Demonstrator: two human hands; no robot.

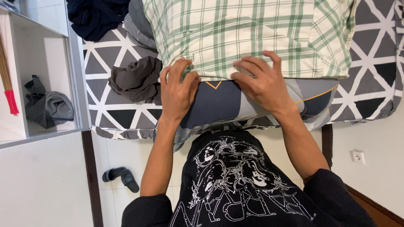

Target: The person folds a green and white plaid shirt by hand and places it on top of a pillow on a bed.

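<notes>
Pressing down, both hands, left hand (176, 94) and right hand (261, 84), lie flat and unclenched on the green plaid pillow's (252, 33) near edge, atop a folded grey-blue blanket (219, 103) on the bed (109, 109).

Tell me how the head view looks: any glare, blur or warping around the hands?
Head view: even, soft light, no glare; both hands sharp, the left hand and right hand casting only faint shadows on the plaid pillow; wide-angle bending shows at the shelf edge.

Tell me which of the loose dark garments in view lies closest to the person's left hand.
The crumpled dark grey garment on the triangle-patterned bedsheet, just beside the left hand. The navy garment lies at the bed's far corner; the grey clothes sit in the white shelf.
</notes>
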